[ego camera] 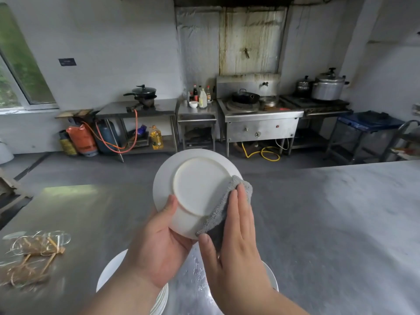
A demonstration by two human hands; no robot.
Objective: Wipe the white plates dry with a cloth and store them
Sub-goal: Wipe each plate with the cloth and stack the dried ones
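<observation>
A white plate (195, 185) is held up over the steel counter with its underside facing me. My left hand (156, 244) grips its lower left rim, thumb on the back. My right hand (236, 246) presses a grey cloth (225, 208) flat against the plate's lower right edge, fingers straight. Below my arms a stack of white plates (109, 273) stands on the counter at the left. The rim of another white plate (271, 277) shows to the right of my right wrist.
The steel counter (91, 214) carries a clear bag of wooden sticks (34, 253) at the left. A pale worktop (363, 201) spreads to the right. Across the floor stand a stove (259, 117), steel tables, pots and gas cylinders.
</observation>
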